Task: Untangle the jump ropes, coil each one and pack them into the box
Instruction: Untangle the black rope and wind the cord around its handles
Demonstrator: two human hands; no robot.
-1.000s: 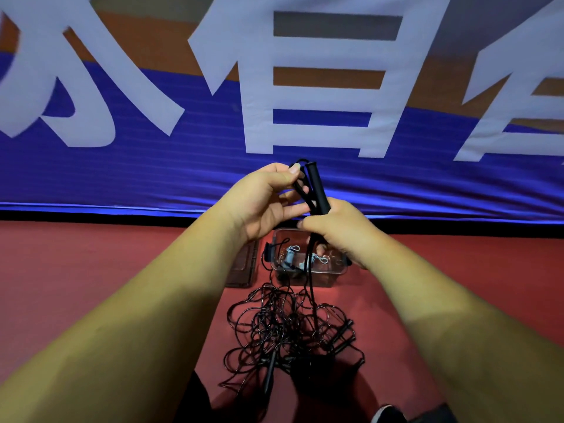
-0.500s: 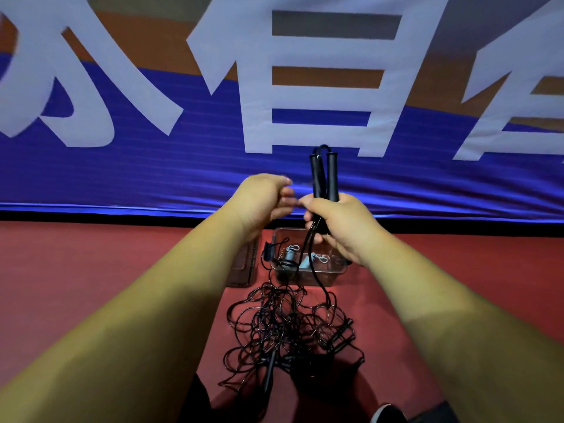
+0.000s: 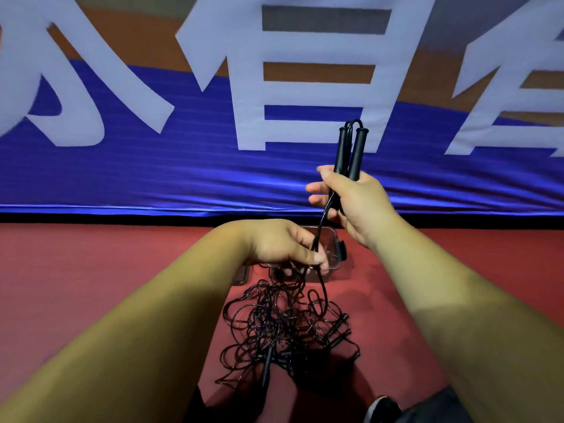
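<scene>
A blue banner (image 3: 122, 178) with white characters fills the wall ahead of me, above the red floor (image 3: 76, 285). On that floor, between my forearms, lies the black tangle of jump ropes (image 3: 283, 328), with the clear box (image 3: 331, 239) just beyond it. My right hand (image 3: 357, 206) has its fingers clamped round 2 upright handles (image 3: 351, 151) held together. My left hand (image 3: 283, 245) pinches the cord (image 3: 323, 215) running down from them into the tangle.

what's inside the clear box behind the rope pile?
Mostly hidden: the left hand, pinching the rope cord, covers the clear box. Its uncovered right part shows no coiled rope; smaller contents cannot be told.
</scene>
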